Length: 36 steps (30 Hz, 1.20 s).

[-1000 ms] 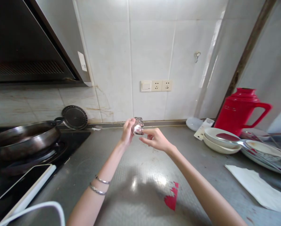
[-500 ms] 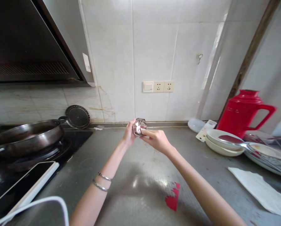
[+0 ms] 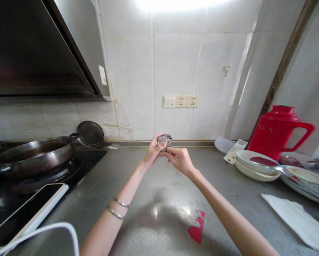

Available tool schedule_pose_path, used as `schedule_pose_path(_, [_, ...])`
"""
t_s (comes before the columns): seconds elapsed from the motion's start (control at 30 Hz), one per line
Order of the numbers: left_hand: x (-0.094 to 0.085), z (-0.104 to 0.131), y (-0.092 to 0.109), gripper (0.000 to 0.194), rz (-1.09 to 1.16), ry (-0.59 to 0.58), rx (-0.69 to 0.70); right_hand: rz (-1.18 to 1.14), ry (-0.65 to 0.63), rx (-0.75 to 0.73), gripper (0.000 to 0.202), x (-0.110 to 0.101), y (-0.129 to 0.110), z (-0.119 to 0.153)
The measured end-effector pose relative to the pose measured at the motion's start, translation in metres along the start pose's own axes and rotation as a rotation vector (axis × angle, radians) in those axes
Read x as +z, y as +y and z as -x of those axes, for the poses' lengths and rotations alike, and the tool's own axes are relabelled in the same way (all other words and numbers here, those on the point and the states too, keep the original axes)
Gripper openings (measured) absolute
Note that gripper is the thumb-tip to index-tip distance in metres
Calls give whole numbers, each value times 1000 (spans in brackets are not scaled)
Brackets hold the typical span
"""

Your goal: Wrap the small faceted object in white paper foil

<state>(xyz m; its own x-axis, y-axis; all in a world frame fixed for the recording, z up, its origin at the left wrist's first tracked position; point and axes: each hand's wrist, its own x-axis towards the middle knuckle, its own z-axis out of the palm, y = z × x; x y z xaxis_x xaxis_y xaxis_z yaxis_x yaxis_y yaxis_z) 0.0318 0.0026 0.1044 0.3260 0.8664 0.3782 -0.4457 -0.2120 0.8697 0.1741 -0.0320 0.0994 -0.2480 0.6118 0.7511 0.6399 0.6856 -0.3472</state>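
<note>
A small, shiny grey faceted object (image 3: 164, 140), glass-like, is held up above the far part of the metal counter (image 3: 154, 199). My left hand (image 3: 153, 151) is wrapped round its left side, with the thumb across its front. My right hand (image 3: 180, 159) has its fingers pinched together at the object's lower right edge. Whatever lies between those fingertips is too small to tell. Two silver bracelets circle my left forearm.
A steel pan (image 3: 36, 154) sits on the stove at left, near a phone (image 3: 28, 213) and white cable (image 3: 71, 231). To the right are a red flask (image 3: 277, 133), stacked bowls (image 3: 255, 167), and white paper (image 3: 295, 220). Red scraps (image 3: 197, 229) lie at front.
My left thumb has moved over the front of the object, and the object is turned differently. The right fingers have shifted to its lower edge. The camera view has tilted slightly up.
</note>
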Motion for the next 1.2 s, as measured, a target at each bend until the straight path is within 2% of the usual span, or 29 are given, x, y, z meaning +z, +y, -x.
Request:
schedule_pose_path(0.1, [2,-1,-5,62,-30,72,50,-41,-64,-12,31,0,-6,0])
schedule_pose_path(0.2, [-1,-3,-8,53,7,135,39,73,-163,-90,14,-4,-8,1])
schedule_pose_path(0.37, [-6,-4,-6,50,-12,102,-139,376,-260,-229,36,-18,2,-2])
schedule_pose_path(0.5, [-9,-4,2,53,-72,11,-245,551,-219,-308,39,-23,9,-4])
schedule_pose_path(0.57, [-12,-4,6,52,-96,7,-236,580,-188,-314,44,-19,8,-3])
schedule_pose_path(0.7, [-14,-6,9,47,-97,106,-104,422,-185,-211,49,-2,0,2])
schedule_pose_path(0.83, [-12,-7,4,45,-54,205,-22,-66,-162,-18,56,21,-14,9])
schedule_pose_path(0.93, [-11,-6,0,46,-18,232,15,-453,-139,128,59,34,-25,13])
schedule_pose_path(1.0, [-11,-6,-1,46,0,232,44,-590,-129,175,61,40,-28,15])
schedule_pose_path(1.1, [-10,-5,-1,46,6,231,59,-489,-77,81,58,42,-23,17])
schedule_pose_path(1.2, [-9,-4,0,47,-20,208,35,-130,-46,-58,52,36,-8,17])
